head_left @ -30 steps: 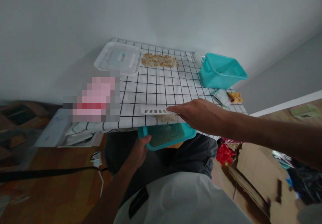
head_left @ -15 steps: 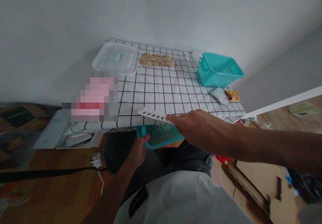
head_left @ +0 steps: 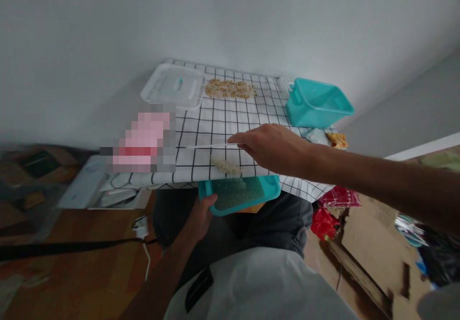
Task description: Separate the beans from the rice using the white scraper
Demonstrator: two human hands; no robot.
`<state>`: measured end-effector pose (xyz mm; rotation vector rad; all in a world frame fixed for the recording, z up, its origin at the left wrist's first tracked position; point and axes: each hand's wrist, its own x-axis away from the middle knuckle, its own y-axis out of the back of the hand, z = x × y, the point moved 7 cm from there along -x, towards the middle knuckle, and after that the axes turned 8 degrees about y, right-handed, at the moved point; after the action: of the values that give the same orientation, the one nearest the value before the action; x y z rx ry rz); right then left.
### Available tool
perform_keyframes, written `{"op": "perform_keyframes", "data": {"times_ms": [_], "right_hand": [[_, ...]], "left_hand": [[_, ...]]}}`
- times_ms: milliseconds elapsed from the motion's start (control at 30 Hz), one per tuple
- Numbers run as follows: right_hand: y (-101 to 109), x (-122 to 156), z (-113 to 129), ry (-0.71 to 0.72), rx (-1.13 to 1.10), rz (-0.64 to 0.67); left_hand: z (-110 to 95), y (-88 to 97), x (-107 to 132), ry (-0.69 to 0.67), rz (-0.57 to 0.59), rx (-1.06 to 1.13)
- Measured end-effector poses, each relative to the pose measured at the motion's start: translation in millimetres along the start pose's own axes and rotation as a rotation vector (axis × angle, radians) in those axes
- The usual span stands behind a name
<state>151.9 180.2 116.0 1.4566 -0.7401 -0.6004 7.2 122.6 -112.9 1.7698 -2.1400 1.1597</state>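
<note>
I log left hand [head_left: 201, 217] grasping teal tub [head_left: 272, 186] by its left rim, below checked tablecloth [head_left: 219, 114] edge; stiff, probably light. Pale grains [head_left: 227, 166]: on cloth, likely slippery. White scraper [head_left: 210, 146]: thin, perhaps springy, right end pinched by right hand [head_left: 266, 146].

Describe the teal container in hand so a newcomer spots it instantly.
Find the table's white cloth with black grid lines. Just below its near edge, the left hand grips a teal container. Unlike the teal tub on the cloth's right side, this one is held and contains grain.
</note>
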Motion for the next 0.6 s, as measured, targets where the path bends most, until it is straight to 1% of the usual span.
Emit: {"op": "perform_keyframes", "data": {"times_ms": [100,200,400,467,600], "right_hand": [[-9.4,-18.2,-9.6,0.094,-0.066,-0.017],[-15.5,-19.2,-10.4,0.141,-0.122,-0.025],[-12.5,11.8,8.3,0.123,-0.126,0.027],[-10.1,21.1,15.1,0.106,-0.144,0.056],[-6.2,34.3,25.7,0.087,-0.200,0.097]], "left_hand": [[-10.0,-0.5,9.9,-0.028,-0.050,-0.013],[-13.2,2.2,14.4,-0.029,-0.074,-0.015],[-2.8,12.2,6.0,0.003,-0.065,-0.005],[-0.4,11.2,3.6,0.015,-0.055,0.004],[-0.1,3.5,3.2,0.028,-0.023,0.033]]}}
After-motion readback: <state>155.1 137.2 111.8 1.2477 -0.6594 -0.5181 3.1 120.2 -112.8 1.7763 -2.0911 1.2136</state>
